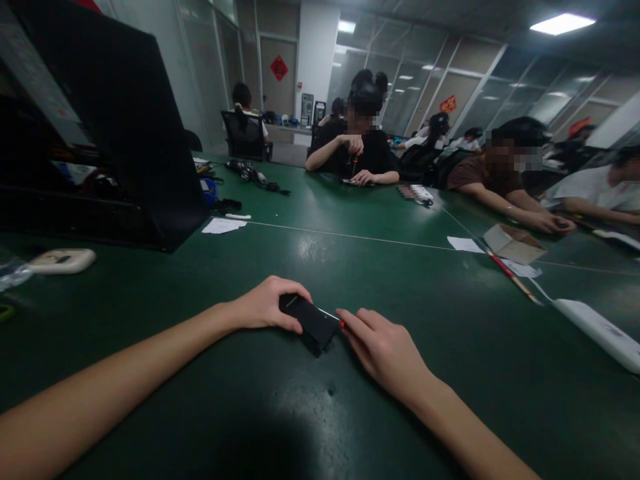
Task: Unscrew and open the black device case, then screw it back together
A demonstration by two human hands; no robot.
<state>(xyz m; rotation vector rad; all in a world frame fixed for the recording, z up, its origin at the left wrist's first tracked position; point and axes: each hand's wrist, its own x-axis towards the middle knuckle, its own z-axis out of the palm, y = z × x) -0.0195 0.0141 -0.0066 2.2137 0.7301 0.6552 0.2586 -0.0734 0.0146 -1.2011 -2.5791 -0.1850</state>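
Note:
My left hand (267, 303) grips a small black flat device (313, 322) that lies on the green table (280, 413). My right hand (383, 347) holds a thin tool with a red handle tip (341, 324). Its metal shaft points at the right end of the device. Most of the tool is hidden inside my fingers.
A big black box (125, 127) stands at the left, with a cream oval object (63, 260) before it. Paper slips (223, 225), a cardboard piece (513, 243), a red pencil-like stick (510, 273) and a white bar (600, 331) lie around. Several people sit working across the table.

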